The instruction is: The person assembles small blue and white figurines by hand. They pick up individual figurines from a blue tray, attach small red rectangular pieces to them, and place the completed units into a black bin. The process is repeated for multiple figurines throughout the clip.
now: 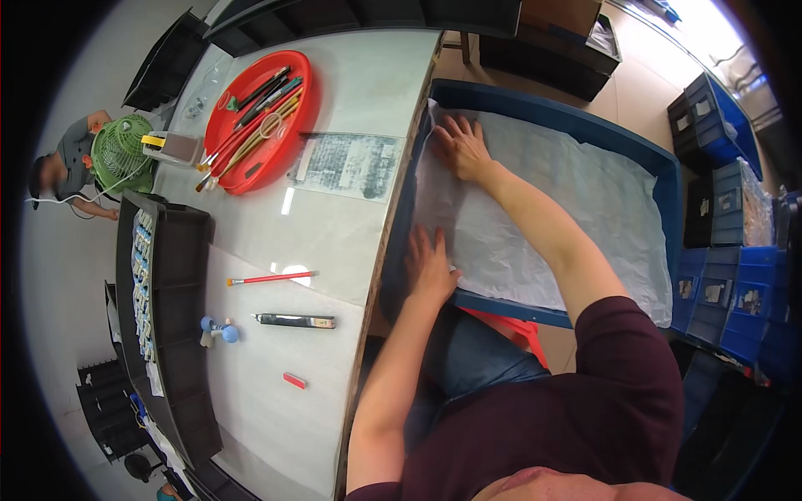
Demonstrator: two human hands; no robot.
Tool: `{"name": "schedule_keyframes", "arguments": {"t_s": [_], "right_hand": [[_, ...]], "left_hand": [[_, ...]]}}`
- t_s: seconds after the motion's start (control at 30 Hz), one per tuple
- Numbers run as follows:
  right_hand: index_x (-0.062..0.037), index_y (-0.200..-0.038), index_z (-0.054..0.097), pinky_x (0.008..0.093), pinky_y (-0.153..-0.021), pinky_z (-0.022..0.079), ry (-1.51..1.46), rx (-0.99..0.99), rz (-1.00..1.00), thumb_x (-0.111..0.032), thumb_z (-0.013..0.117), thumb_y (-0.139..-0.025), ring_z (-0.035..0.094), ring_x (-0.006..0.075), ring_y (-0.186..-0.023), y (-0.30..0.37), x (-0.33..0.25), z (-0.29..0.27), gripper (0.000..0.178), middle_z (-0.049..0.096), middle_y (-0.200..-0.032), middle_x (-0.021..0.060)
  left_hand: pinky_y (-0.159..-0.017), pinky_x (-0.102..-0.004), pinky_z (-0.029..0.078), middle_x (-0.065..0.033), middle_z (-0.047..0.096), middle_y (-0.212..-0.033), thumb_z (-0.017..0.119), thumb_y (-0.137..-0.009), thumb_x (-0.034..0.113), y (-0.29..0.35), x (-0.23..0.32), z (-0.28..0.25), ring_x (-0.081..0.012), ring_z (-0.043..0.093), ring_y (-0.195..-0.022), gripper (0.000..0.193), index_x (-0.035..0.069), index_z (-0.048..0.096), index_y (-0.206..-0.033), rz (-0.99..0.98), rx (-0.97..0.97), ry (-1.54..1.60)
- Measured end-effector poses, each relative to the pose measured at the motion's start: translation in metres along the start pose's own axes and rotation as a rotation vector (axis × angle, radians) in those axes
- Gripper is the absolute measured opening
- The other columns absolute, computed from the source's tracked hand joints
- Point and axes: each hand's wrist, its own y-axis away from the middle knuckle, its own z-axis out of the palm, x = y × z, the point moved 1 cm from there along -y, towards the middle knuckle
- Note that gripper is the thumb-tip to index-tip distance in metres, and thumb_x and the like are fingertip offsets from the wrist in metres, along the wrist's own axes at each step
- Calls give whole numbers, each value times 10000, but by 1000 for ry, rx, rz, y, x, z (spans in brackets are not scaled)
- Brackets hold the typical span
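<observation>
A crinkled, whitish translucent sheet is spread inside a large dark blue tub to the right of the worktable. My right hand lies on the sheet near the tub's far left corner, palm down with fingers spread. Closer to me, my left hand rests at the tub's left side by the sheet's edge, its fingers apart and partly shaded. Neither hand grips anything. Whatever lies under the sheet is hidden.
The white worktable carries a red basin of brushes and tools, a red-handled brush, a black utility knife, a small red block and a black crate. Blue crates stand right. A person sits beyond a green fan.
</observation>
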Motion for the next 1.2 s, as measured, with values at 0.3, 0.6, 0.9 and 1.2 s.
{"name": "schedule_keyframes", "arguments": {"t_s": [0.3,0.6,0.9,1.2], "right_hand": [[-136,-1342,366,645,-993,206,-12,-97,211,-172,541,-797,214,389,-1316,6,-1,-14,573,294,-1403,173],[-102,-1318,382,462,-877,433,254,-306,884,-252,583,-828,493,408,-1098,289,36,-232,551,331,-1354,247],[-124,-1398,237,493,-895,413,101,-509,1292,-483,502,-844,502,437,-1086,360,72,-195,711,211,-1394,291],[-74,-1342,360,429,-913,417,197,-751,1242,-495,533,-818,537,373,-1079,330,102,-201,694,566,-1130,238]], "left_hand": [[-1045,-472,278,-179,46,-1490,717,-698,395,-14,-4,8,-307,94,-1380,973,80,152,-1425,-134,-109,-98],[-1052,-462,272,-182,59,-1491,704,-708,427,-14,9,7,-297,95,-1383,979,103,133,-1434,-156,-149,-211],[-1066,-458,246,-207,49,-1486,756,-536,597,-13,15,-2,-316,95,-1380,1210,81,129,-1434,-154,-166,-190],[-1066,-446,257,-162,28,-1499,825,-476,505,-19,15,2,-270,76,-1389,1283,88,86,-1438,-203,-200,-251]]}}
